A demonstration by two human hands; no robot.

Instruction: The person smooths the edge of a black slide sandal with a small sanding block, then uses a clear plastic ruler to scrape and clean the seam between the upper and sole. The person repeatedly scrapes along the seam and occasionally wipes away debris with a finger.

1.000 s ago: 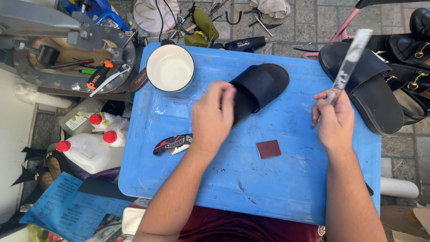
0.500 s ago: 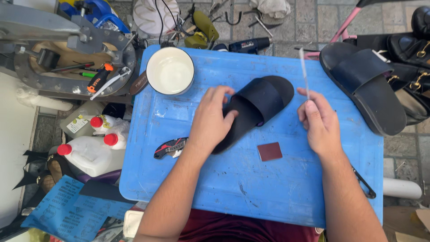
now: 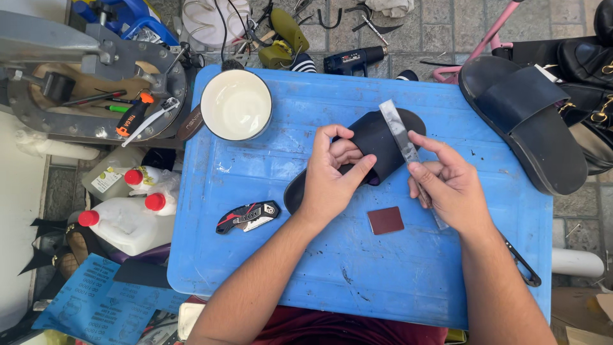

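A black slide sandal (image 3: 377, 137) lies on the blue plastic table (image 3: 319, 268). My left hand (image 3: 332, 176) grips its strap, fingers curled over the top edge and thumb along the side. My right hand (image 3: 447, 179) holds a flat metal blade (image 3: 399, 134), its tip resting against the right side of the sandal's strap. A small dark red square patch (image 3: 385, 220) lies on the table just below the sandal, between my two hands.
A white bowl (image 3: 236, 104) stands at the table's far left corner. A folding utility knife (image 3: 248, 217) lies left of my left arm. A second black sandal (image 3: 523, 121) rests off the table's right edge. White jugs with red caps (image 3: 121, 220) and tools sit at left.
My right hand has come left and lowered the blade onto the sandal's strap. My left hand has shifted from lying over the sandal to gripping the strap.
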